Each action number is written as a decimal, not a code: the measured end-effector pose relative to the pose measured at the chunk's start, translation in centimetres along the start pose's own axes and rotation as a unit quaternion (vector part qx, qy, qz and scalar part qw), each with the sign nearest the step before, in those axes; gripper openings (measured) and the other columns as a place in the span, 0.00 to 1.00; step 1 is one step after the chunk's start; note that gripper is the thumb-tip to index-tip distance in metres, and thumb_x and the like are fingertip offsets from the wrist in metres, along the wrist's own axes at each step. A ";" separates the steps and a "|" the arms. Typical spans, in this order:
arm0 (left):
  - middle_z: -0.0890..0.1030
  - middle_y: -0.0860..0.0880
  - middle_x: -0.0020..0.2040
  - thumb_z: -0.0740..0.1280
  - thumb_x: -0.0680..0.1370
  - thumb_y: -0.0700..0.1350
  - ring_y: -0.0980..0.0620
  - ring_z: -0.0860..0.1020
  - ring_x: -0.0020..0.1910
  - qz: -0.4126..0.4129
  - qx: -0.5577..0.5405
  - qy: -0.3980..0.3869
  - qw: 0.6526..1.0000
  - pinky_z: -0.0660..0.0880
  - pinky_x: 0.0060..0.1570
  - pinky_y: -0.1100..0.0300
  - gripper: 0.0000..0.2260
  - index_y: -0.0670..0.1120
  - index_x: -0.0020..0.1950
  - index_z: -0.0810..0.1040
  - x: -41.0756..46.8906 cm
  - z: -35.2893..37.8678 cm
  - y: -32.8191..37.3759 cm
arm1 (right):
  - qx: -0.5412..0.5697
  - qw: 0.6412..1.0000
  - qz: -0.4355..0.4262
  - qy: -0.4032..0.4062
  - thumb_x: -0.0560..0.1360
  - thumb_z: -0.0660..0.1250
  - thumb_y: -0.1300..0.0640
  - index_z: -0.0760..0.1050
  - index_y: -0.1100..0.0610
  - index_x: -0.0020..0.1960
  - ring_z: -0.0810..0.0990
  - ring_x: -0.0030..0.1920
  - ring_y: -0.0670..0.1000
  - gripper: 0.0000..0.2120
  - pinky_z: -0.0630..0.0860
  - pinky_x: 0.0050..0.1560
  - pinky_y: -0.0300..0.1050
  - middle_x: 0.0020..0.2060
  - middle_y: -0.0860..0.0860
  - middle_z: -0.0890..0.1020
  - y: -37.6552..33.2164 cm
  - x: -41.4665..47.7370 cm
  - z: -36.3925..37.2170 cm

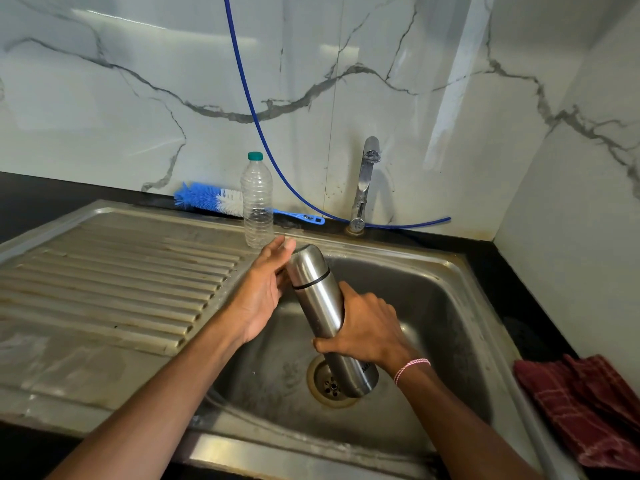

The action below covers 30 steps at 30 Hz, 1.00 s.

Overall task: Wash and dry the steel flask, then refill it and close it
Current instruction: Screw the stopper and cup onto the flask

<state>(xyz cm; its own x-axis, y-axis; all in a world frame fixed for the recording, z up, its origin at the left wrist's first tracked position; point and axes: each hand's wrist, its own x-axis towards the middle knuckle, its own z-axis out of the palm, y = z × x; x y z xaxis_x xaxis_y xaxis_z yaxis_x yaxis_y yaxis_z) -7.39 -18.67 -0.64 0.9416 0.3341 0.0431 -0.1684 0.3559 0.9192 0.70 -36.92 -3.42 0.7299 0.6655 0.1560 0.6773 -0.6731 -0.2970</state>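
1. My right hand (367, 327) is wrapped round the lower body of the steel flask (318, 299), thumb across its front. The flask hangs tilted over the sink (433, 306), its base just above the drain (329, 386) and its top aimed at the basin's far-left corner.
2. My left hand (263, 289) lies against the cap (306, 265) with fingers straight, touching it but not closed on it.
3. I judge the step in hand to be unscrewing the cap, which is on. I would curl the left fingers and thumb fully round it, above the dark seam ring, before turning.
4. The right hand should be the anchor: hold firm and turn only the cap. Polished steel is likely to slip, so I would squeeze, not pinch.
5. I would keep the flask over the basin, so that anything left inside runs to the drain.
6. The freed cap can go on the drainboard (121, 271), left of the basin.
7. For what follows, the bottle brush (211, 200) lies along the worktop's (502, 271) back edge, the tap (367, 181) stands behind the basin, and a red cloth (581, 403) waits at the right edge.
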 end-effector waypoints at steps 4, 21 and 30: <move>0.83 0.47 0.57 0.83 0.65 0.52 0.52 0.81 0.56 0.011 0.042 0.046 0.998 0.74 0.65 0.52 0.43 0.50 0.76 0.68 0.0 0.6 -0.6 | 0.005 1.000 -0.007 -0.008 0.57 0.71 0.28 0.68 0.46 0.62 0.83 0.45 0.51 0.40 0.83 0.51 0.53 0.48 0.46 0.82 0.0 0.1 0.1; 0.84 0.46 0.56 0.81 0.66 0.59 0.49 0.81 0.55 0.043 0.018 0.121 0.992 0.77 0.58 0.52 0.30 0.53 0.64 0.77 -0.3 2.6 -1.3 | -0.074 0.997 -0.013 0.005 0.58 0.73 0.29 0.66 0.48 0.62 0.83 0.47 0.58 0.40 0.81 0.50 0.53 0.49 0.51 0.84 -1.0 -0.2 -0.2; 0.84 0.45 0.43 0.78 0.66 0.34 0.46 0.82 0.44 0.053 -0.005 0.082 0.995 0.77 0.54 0.50 0.16 0.45 0.50 0.81 -0.6 2.0 -0.7 | -0.005 0.997 -0.046 -0.054 0.57 0.75 0.30 0.69 0.48 0.57 0.82 0.45 0.55 0.36 0.81 0.49 0.51 0.46 0.48 0.83 -2.2 -0.7 -0.3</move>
<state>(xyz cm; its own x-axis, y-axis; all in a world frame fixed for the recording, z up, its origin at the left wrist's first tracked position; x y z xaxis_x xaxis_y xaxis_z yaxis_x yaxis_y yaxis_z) -7.23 -20.87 -0.54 0.8581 0.5080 0.0754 -0.2690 0.3197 0.9085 -1.26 -36.02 -2.58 0.6502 0.7555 0.0806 0.7427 -0.6096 -0.2771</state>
